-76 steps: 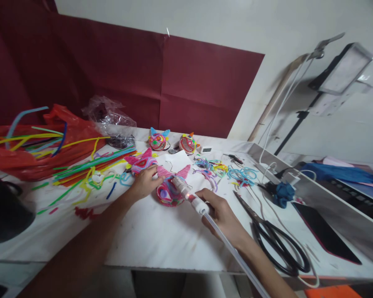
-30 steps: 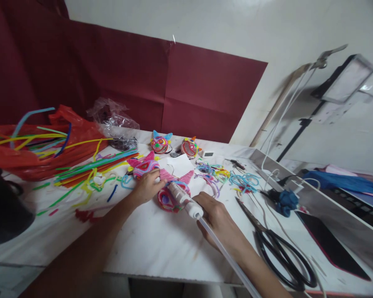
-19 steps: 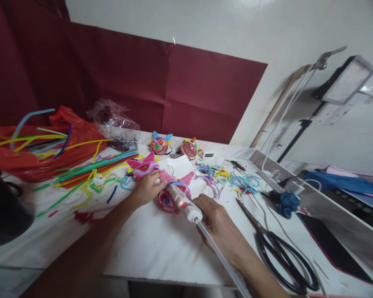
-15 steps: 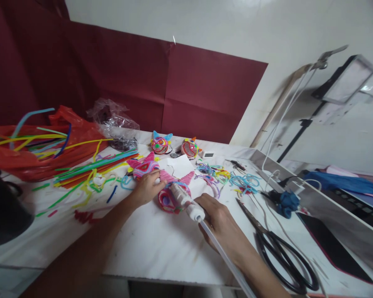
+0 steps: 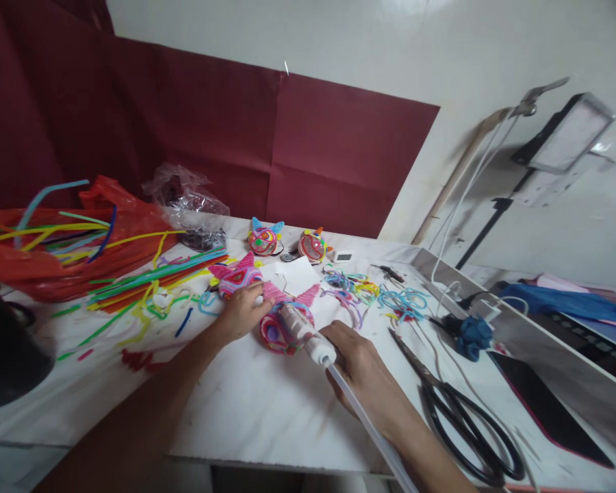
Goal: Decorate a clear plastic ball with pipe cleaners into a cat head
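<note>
My right hand (image 5: 362,359) is wrapped around a white hot glue gun (image 5: 319,349), with a long translucent glue stick (image 5: 372,424) running out of its back toward me. The gun lies over a round, pink-eared animal head made of pipe cleaners (image 5: 274,333) and hides part of it. My left hand (image 5: 244,313) pinches this head near its left ear, fingers closed. Just behind that hand sits a second pink-eared head (image 5: 239,275). The gun's nozzle tip is hard to make out.
Two smaller decorated heads (image 5: 263,238) stand at the back beside white paper (image 5: 293,275). Pipe cleaners and a red bag (image 5: 128,212) lie left, with a black container (image 5: 10,349) nearer. Curled offcuts (image 5: 403,301), large scissors (image 5: 444,397), cables and a phone (image 5: 549,407) lie right.
Almost nothing differs. The view has shifted very slightly, while both hands, the glue gun and the pink-eared head keep their places.
</note>
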Action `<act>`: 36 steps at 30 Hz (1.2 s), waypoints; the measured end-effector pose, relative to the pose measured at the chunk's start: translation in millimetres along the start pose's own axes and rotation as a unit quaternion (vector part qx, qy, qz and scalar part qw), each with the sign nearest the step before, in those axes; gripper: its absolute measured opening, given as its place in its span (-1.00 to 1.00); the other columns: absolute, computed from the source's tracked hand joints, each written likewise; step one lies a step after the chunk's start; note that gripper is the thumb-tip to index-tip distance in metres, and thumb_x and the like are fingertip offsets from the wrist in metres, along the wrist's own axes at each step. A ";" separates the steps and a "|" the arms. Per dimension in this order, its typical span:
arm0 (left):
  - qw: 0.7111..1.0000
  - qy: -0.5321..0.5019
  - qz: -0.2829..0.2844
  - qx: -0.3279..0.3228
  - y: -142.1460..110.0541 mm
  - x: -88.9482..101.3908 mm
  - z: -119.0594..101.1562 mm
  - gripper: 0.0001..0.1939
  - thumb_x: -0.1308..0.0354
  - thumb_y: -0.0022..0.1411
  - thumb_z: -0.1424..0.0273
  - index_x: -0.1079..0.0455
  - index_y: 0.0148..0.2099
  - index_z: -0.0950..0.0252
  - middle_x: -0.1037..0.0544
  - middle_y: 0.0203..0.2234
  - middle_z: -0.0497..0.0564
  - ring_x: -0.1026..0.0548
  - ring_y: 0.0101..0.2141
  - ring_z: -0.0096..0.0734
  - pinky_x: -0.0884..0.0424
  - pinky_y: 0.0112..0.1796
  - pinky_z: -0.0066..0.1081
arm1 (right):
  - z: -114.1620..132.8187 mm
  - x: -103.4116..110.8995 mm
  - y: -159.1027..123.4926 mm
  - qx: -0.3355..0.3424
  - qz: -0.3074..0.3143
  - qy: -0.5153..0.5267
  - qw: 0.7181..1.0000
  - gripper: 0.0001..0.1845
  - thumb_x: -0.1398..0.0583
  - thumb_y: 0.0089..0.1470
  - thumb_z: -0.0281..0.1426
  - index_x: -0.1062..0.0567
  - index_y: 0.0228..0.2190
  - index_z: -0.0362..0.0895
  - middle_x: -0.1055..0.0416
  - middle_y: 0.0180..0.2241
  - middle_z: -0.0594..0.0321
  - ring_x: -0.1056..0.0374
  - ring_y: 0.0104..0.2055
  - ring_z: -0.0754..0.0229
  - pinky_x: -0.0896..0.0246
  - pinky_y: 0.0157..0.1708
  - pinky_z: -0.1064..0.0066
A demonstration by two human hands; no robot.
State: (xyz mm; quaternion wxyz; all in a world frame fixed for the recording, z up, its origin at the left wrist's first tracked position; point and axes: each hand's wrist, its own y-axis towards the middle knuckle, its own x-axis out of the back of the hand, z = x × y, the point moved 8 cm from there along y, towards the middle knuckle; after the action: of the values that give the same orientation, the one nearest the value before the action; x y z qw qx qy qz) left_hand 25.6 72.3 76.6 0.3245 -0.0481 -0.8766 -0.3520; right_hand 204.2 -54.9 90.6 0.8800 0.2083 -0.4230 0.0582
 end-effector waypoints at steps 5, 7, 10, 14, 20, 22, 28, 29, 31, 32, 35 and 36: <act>1.000 -0.007 0.003 -0.016 -0.3 0.7 -6.0 -0.66 -0.12 0.24 0.45 -0.08 -0.53 0.18 -0.32 -0.57 -0.11 -0.43 -0.41 -0.37 -0.42 -0.28 -0.41 | 8.0 -1.5 1.7 -0.018 0.019 -0.007 1.000 -0.74 -0.09 0.02 -0.67 -0.41 -0.32 -0.11 -0.37 -0.26 0.17 -0.32 -0.21 0.09 -0.11 -0.22 0.30; 1.000 -0.008 0.001 -0.019 -0.6 1.5 -6.6 -0.64 -0.12 0.24 0.44 -0.07 -0.54 0.17 -0.33 -0.57 -0.10 -0.43 -0.41 -0.37 -0.43 -0.27 -0.41 | 11.2 -2.7 2.3 -0.023 0.035 -0.003 0.999 -0.74 -0.08 0.04 -0.66 -0.42 -0.30 -0.11 -0.39 -0.23 0.15 -0.32 -0.18 0.08 -0.13 -0.19 0.29; 1.000 -0.009 0.001 -0.016 -0.9 1.8 -5.5 -0.63 -0.12 0.24 0.42 -0.05 -0.54 0.17 -0.32 -0.57 -0.10 -0.43 -0.41 -0.36 -0.42 -0.28 -0.40 | 13.9 -2.8 3.1 -0.029 0.041 -0.001 0.999 -0.73 -0.08 0.04 -0.66 -0.42 -0.29 -0.11 -0.40 -0.20 0.13 -0.32 -0.14 0.07 -0.16 -0.15 0.28; 1.000 -0.008 0.009 -0.008 -1.0 0.7 -4.9 -0.66 -0.11 0.26 0.40 -0.10 -0.53 0.18 -0.35 -0.55 -0.09 -0.41 -0.43 -0.37 -0.39 -0.30 -0.39 | 14.4 -3.7 2.9 -0.034 0.046 -0.008 0.998 -0.72 -0.08 0.01 -0.67 -0.42 -0.29 -0.11 -0.40 -0.19 0.12 -0.32 -0.12 0.05 -0.19 -0.12 0.26; 1.000 -0.002 0.009 -0.001 -1.1 1.0 -5.7 -0.66 -0.11 0.26 0.40 -0.10 -0.54 0.18 -0.34 -0.56 -0.09 -0.42 -0.42 -0.35 -0.38 -0.32 -0.39 | 18.3 -1.9 0.3 -0.036 0.044 -0.015 0.998 -0.65 -0.08 -0.05 -0.70 -0.44 -0.25 -0.13 -0.41 -0.19 0.11 -0.35 -0.10 0.02 -0.21 -0.08 0.24; 1.000 -0.001 0.009 -0.001 -1.2 1.4 -5.5 -0.65 -0.12 0.24 0.41 -0.09 -0.54 0.18 -0.34 -0.57 -0.10 -0.43 -0.40 -0.35 -0.39 -0.31 -0.39 | 18.6 -2.1 -0.1 -0.040 0.046 -0.014 0.998 -0.64 -0.08 -0.04 -0.70 -0.45 -0.23 -0.13 -0.41 -0.19 0.11 -0.35 -0.10 0.02 -0.21 -0.07 0.24; 1.000 -0.003 0.013 0.009 -1.3 0.6 -4.1 -0.65 -0.12 0.24 0.40 -0.08 -0.55 0.18 -0.34 -0.56 -0.09 -0.41 -0.42 -0.35 -0.36 -0.32 -0.39 | 16.0 -1.6 0.2 -0.053 0.048 -0.018 0.997 -0.71 -0.09 -0.01 -0.69 -0.42 -0.29 -0.12 -0.41 -0.20 0.12 -0.34 -0.11 0.03 -0.20 -0.07 0.24; 1.000 -0.003 0.013 0.011 -1.3 0.5 -4.2 -0.65 -0.11 0.24 0.40 -0.08 -0.54 0.18 -0.34 -0.56 -0.09 -0.40 -0.43 -0.36 -0.35 -0.33 -0.38 | 15.2 -1.0 -0.1 -0.054 0.047 -0.019 0.997 -0.71 -0.09 0.00 -0.69 -0.42 -0.29 -0.11 -0.41 -0.19 0.12 -0.34 -0.11 0.03 -0.19 -0.08 0.25; 1.000 0.000 0.014 0.013 -1.3 0.5 -4.6 -0.66 -0.10 0.24 0.40 -0.08 -0.55 0.18 -0.32 -0.56 -0.09 -0.39 -0.44 -0.36 -0.33 -0.35 -0.38 | 13.4 0.6 -1.3 -0.057 0.042 -0.024 0.997 -0.71 -0.09 -0.01 -0.69 -0.40 -0.30 -0.11 -0.41 -0.19 0.12 -0.34 -0.11 0.04 -0.19 -0.09 0.26; 1.000 0.002 0.014 0.013 -1.3 0.7 -4.9 -0.65 -0.10 0.23 0.41 -0.07 -0.55 0.18 -0.31 -0.57 -0.10 -0.38 -0.45 -0.36 -0.32 -0.36 -0.38 | 12.5 1.3 -2.0 -0.058 0.039 -0.027 0.997 -0.72 -0.09 0.00 -0.69 -0.40 -0.31 -0.10 -0.41 -0.19 0.12 -0.34 -0.10 0.04 -0.19 -0.10 0.26; 1.000 0.001 0.010 0.007 -1.0 1.7 -6.4 -0.63 -0.10 0.24 0.41 -0.04 -0.56 0.17 -0.29 -0.59 -0.10 -0.38 -0.45 -0.36 -0.33 -0.36 -0.38 | 10.7 2.2 -3.4 -0.060 0.036 -0.033 0.997 -0.73 -0.09 0.01 -0.68 -0.40 -0.32 -0.10 -0.41 -0.20 0.13 -0.35 -0.12 0.04 -0.19 -0.13 0.27; 1.000 -0.002 0.010 0.004 -0.8 2.0 -6.9 -0.63 -0.10 0.24 0.41 -0.04 -0.55 0.17 -0.29 -0.59 -0.11 -0.38 -0.45 -0.36 -0.34 -0.36 -0.39 | 10.6 2.0 -3.4 -0.060 0.036 -0.035 0.997 -0.73 -0.09 0.01 -0.68 -0.40 -0.31 -0.10 -0.41 -0.20 0.13 -0.35 -0.12 0.04 -0.19 -0.13 0.27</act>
State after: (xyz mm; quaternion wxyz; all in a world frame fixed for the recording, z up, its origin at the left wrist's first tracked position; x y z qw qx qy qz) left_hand 27.5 66.9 81.0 0.3261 -0.0561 -0.8782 -0.3454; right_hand 198.8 -62.6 97.0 0.8731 0.1416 -0.4631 0.0567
